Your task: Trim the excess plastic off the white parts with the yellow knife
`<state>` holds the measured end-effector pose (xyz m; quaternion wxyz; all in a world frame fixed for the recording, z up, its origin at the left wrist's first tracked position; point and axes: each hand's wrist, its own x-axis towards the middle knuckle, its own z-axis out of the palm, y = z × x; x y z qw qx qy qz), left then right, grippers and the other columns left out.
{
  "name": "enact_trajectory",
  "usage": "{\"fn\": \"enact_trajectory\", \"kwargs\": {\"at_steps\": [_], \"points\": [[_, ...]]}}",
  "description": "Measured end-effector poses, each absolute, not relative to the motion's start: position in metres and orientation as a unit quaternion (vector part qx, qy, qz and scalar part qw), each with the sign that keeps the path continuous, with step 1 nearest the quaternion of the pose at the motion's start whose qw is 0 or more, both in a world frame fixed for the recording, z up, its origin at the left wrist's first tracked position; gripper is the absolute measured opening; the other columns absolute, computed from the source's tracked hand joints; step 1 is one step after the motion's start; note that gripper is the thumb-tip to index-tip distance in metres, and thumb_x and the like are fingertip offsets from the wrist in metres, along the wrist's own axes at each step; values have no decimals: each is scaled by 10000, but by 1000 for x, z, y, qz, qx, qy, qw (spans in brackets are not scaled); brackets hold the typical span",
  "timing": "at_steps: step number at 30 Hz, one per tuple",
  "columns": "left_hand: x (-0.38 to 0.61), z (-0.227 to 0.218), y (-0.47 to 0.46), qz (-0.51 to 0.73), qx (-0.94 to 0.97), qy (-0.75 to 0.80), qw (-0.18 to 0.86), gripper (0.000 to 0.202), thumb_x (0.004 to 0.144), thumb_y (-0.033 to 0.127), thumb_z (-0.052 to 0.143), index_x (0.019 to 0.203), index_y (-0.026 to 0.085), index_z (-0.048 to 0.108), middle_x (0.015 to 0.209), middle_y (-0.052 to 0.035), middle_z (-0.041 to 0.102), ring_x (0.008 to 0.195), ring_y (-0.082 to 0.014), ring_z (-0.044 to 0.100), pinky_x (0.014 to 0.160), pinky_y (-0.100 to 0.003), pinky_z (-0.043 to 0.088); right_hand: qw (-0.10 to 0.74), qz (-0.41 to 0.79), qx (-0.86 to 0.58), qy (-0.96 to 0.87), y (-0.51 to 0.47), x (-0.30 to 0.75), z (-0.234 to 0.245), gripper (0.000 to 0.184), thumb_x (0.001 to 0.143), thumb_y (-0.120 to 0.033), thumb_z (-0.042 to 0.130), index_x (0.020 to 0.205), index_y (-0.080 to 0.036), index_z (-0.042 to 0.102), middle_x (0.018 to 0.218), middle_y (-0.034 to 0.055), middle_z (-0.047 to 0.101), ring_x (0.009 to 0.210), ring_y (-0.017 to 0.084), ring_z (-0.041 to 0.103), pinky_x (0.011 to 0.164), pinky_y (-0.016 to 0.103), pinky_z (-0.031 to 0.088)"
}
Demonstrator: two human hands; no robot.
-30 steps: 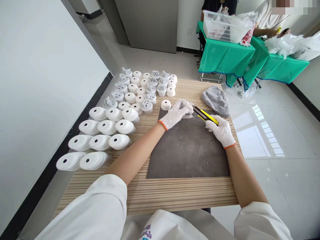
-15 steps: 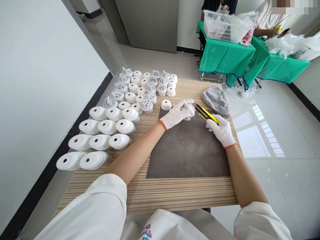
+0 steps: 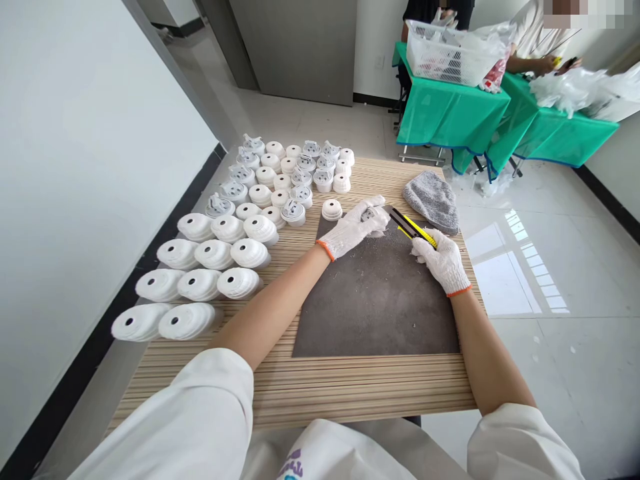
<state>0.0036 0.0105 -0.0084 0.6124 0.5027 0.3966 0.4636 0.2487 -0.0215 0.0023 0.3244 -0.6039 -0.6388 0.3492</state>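
Note:
Both my hands wear white knit gloves and work over a dark grey mat [image 3: 375,300] on the striped wooden table [image 3: 320,387]. My left hand [image 3: 353,229] is closed round a small white plastic part [image 3: 371,216], held just above the mat's far edge. My right hand [image 3: 443,261] grips a yellow and black utility knife [image 3: 411,228], whose tip points at that part. Small white shavings lie scattered on the mat.
Rows of white round parts [image 3: 280,180] and stacked white domed pieces [image 3: 200,267] fill the table's left side. One lone white part [image 3: 331,209] and a grey cloth [image 3: 433,199] lie at the far edge. Behind, other people stand at green-covered tables [image 3: 450,110] with a white basket [image 3: 443,57].
My left hand has turned the white part slightly, so its grey face now shows toward the knife tip. The right hand and knife have barely moved.

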Motion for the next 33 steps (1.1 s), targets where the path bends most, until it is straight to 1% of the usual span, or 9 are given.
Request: {"fn": "enact_trajectory", "kwargs": {"at_steps": [5,12,14,16,18,20,23,28,33], "points": [[4,-4,8,458,510,395,612,593,817,326,766,1365,207,575,1027,-57,696,915,-161,664,895,-386,600,320,356,-592,-648,-22,248,3,337,858,-462,657,1053,-192,707,764,13,736,610,148,654,613,255,524],[4,-11,10,454,530,367,615,706,771,269,783,1439,314,557,1083,-35,696,947,-155,651,901,-375,586,316,346,-619,-631,-21,247,3,359,857,-480,665,1075,-196,701,749,16,742,592,158,669,586,258,518],[3,-12,12,458,540,363,605,743,769,265,781,1470,305,538,1078,-32,696,962,-155,649,949,-388,565,318,353,-606,-638,-21,247,4,360,856,-474,667,1080,-194,703,762,18,744,602,155,665,587,254,518],[2,-13,12,459,560,368,583,778,761,269,792,1492,298,527,1112,-34,695,1024,-161,645,1043,-396,515,318,358,-600,-641,-21,247,5,357,858,-469,666,1083,-194,707,772,16,745,611,152,663,600,254,524],[1,-13,12,458,576,376,562,813,748,277,809,1506,308,517,1211,-40,682,1118,-174,633,1126,-395,452,315,356,-610,-634,-22,246,5,350,862,-469,664,1080,-199,708,765,12,742,607,150,661,606,255,525],[0,-13,12,455,580,380,559,843,738,284,822,1516,329,502,1324,-48,648,1189,-195,619,1160,-407,424,311,350,-621,-629,-22,246,6,341,866,-472,660,1072,-204,710,758,9,741,601,149,659,598,252,517],[1,-14,12,460,560,385,571,780,770,311,801,1497,338,520,1350,-63,635,1220,-220,615,1135,-424,459,313,347,-609,-640,-22,247,4,338,866,-463,656,1074,-203,713,769,8,738,612,148,660,599,250,516],[4,-15,13,472,504,365,624,564,874,356,700,1423,333,572,1215,-45,661,1193,-201,632,1059,-407,544,319,358,-598,-642,-21,249,1,374,859,-470,660,1107,-195,709,775,12,739,625,156,668,629,264,543],[4,-13,12,472,489,380,627,563,866,369,729,1396,271,567,1176,-52,660,1145,-202,648,1039,-411,565,323,358,-605,-634,-21,249,1,372,860,-471,659,1104,-195,711,766,17,743,613,156,664,607,258,533]]}}
